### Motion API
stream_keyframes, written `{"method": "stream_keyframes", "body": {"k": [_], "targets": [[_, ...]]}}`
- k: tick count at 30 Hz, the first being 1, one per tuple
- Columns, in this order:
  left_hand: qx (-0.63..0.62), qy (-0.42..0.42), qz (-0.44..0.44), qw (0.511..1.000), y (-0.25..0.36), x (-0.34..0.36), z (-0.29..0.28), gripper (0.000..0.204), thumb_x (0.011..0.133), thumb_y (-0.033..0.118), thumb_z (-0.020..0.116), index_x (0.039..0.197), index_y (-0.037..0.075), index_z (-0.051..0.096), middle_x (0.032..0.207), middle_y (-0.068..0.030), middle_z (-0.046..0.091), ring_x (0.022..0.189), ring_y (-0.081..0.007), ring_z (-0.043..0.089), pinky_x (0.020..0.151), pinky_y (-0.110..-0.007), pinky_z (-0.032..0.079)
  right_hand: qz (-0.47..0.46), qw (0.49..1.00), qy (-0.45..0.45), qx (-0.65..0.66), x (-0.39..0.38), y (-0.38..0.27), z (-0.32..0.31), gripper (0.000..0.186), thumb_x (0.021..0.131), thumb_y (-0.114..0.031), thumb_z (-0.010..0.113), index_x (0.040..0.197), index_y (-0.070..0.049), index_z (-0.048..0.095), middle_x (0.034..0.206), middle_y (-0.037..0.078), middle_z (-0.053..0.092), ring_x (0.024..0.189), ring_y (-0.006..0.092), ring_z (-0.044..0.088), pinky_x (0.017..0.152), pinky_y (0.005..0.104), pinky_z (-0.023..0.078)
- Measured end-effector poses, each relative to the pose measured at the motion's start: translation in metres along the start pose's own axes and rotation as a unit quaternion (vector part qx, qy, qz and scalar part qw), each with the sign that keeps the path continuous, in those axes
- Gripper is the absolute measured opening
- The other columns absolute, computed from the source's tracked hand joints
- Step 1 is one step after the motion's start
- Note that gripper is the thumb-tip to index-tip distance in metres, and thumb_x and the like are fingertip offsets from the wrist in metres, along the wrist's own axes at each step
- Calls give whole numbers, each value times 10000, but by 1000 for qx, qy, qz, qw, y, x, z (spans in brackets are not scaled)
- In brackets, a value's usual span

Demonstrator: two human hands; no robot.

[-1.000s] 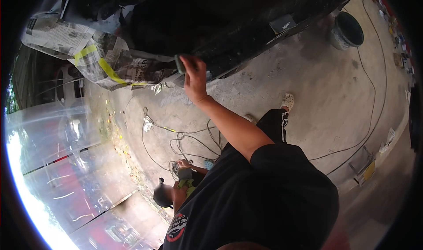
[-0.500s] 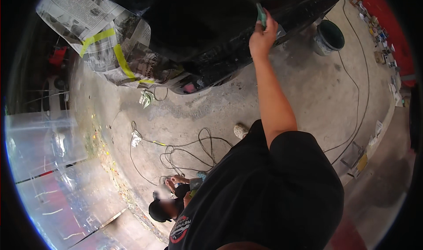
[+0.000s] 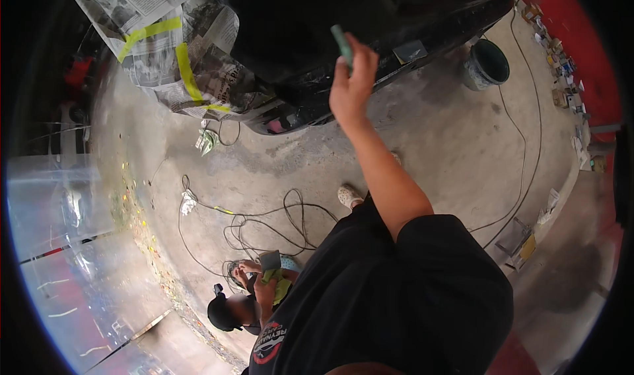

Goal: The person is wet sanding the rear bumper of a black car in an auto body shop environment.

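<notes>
My right hand (image 3: 353, 88) is closed around a small green block (image 3: 342, 43), perhaps a sanding block. It is at the lower side of a black glossy car body panel (image 3: 297, 38); I cannot tell whether the block touches it. A dark grey rectangular sheet (image 3: 410, 51), like sandpaper, lies on the panel to the right of the hand. Newspaper (image 3: 198, 51) held with yellow tape (image 3: 188, 74) covers the panel's left part. My left hand is out of view.
A dark bucket (image 3: 487, 65) stands on the concrete floor (image 3: 449, 137) at right. Looped cable (image 3: 300, 216) lies on the floor. At lower left, another person in a cap (image 3: 224, 312) holds a grey sheet (image 3: 269, 261). Small boxes (image 3: 561, 61) line the red wall.
My right hand has moved left along the panel with the green block, uncovering the grey sheet. The other person's hands and grey sheet now show more fully.
</notes>
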State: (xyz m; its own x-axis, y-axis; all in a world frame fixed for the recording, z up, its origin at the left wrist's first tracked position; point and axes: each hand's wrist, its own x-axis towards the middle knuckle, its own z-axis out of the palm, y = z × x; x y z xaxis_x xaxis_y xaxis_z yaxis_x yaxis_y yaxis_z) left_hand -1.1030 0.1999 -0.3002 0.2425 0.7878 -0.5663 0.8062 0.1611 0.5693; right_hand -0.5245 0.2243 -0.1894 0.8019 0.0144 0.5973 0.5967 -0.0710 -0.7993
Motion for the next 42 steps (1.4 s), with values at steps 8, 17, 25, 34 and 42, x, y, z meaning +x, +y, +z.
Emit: {"method": "stream_keyframes", "body": {"k": [8,17,25,34,42], "targets": [[26,-27,-20,999,-28,-2,19,400,772,144,696,1137,-16,663,915,-132,731,840,-194,686,770,-350,541,-5,994,103,-38,32,-9,36,568,860,92,588,1392,-104,574,1230,169,479,1112,334,518,984,399,433],[128,19,65,989,48,30,-3,451,783,163,701,1188,-27,645,1009,-170,719,910,-265,691,813,-377,543,-115,981,-141,60,-28,-55,46,475,854,25,638,1313,-96,616,1145,158,587,1027,337,572,895,431,475],[16,24,30,999,-48,33,5,422,734,209,704,1091,-13,664,920,-213,713,863,-328,700,803,-425,534,-78,989,128,2,99,-38,25,484,861,18,619,1335,-63,566,1198,183,509,1083,384,514,934,467,433],[55,6,43,998,15,42,9,465,759,203,732,1149,-35,648,994,-199,723,884,-293,703,792,-397,545,-185,934,-287,107,-42,-80,41,484,821,-10,686,1286,-139,651,1193,82,585,1112,270,560,943,442,455],[101,-2,-20,995,-83,31,35,364,805,142,701,1105,-59,658,965,-170,730,867,-247,698,751,-367,534,-155,988,8,-15,138,52,-81,500,749,113,640,1158,-159,732,1141,80,661,1047,313,611,907,414,490]]}}
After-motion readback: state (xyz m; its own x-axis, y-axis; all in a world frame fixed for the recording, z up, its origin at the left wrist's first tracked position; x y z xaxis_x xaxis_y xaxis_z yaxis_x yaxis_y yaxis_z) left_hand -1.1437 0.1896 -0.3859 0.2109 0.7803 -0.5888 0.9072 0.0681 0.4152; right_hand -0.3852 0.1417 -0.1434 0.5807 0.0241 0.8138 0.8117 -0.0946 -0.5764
